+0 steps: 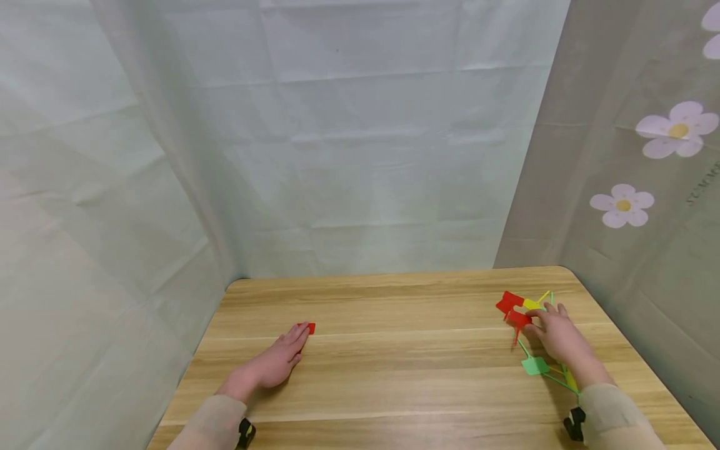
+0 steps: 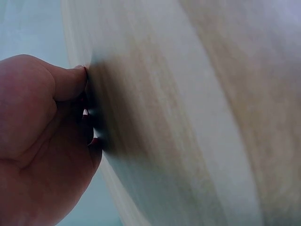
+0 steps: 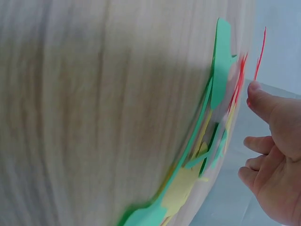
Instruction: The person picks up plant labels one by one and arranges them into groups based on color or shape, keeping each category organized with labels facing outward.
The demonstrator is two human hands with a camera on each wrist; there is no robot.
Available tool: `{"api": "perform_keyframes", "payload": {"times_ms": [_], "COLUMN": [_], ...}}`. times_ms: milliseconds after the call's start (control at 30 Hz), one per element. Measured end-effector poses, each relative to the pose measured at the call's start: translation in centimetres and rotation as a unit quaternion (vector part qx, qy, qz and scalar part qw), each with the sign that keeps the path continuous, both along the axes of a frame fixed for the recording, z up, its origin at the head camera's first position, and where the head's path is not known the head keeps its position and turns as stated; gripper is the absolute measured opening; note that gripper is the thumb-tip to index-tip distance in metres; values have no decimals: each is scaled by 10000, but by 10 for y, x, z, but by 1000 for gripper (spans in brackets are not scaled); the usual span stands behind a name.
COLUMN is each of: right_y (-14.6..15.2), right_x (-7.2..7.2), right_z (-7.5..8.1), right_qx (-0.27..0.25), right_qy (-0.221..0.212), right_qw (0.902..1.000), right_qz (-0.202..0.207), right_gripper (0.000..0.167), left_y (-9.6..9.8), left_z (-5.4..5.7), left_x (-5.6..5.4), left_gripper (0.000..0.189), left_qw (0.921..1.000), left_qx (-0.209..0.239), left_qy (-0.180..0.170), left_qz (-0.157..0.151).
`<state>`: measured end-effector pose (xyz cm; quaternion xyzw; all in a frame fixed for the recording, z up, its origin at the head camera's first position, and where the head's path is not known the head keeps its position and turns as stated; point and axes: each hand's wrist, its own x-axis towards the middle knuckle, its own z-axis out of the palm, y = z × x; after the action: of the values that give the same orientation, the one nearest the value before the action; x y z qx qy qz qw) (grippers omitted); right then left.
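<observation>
My left hand (image 1: 275, 362) lies low over the table's left side, fingers extended, with the fingertips on a small red tag (image 1: 312, 328) that they partly cover. On the right, my right hand (image 1: 562, 337) pinches a red label cable tie (image 1: 519, 319) between thumb and forefinger. In the right wrist view that red tie (image 3: 261, 54) appears edge-on, raised off the table. Around this hand lie more label ties: a red one (image 1: 509, 300) and a yellow one (image 1: 531, 304) behind, and a green one (image 1: 535, 365) in front. Yellow pieces are partly hidden under the right wrist.
The wood-grain table (image 1: 405, 375) has rounded back corners. Pale cloth (image 1: 365, 156) hangs behind it and at both sides, with printed flowers (image 1: 622, 205) at the right. A small black device (image 1: 575, 424) sits at the right wrist, another (image 1: 245, 432) at the left.
</observation>
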<state>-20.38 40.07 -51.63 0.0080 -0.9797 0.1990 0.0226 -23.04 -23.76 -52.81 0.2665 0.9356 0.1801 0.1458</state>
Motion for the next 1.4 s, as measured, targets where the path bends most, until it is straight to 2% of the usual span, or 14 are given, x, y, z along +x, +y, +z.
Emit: {"api": "perform_keyframes", "payload": {"times_ms": [467,1000,1400], "right_y": [-27,-67,-119], "right_x": [-3,-20,-37], "right_z": [5,0,-1], "right_qx": [-286,-151,-287], "right_qy": [185,586,334], "right_qw": [9988,9954,9937], "right_qz": [355,741,1027], "right_gripper": [39,32,32], "left_y": [0,0,1], "left_z": [-3,-3,-2], "left_x": [0,2,3], "left_gripper": [62,62,59], "left_qw": [10000,9999,9999], "left_qx": [-53,-11,67], "left_qy": [26,-21,72], "left_qz": [74,133,51]}}
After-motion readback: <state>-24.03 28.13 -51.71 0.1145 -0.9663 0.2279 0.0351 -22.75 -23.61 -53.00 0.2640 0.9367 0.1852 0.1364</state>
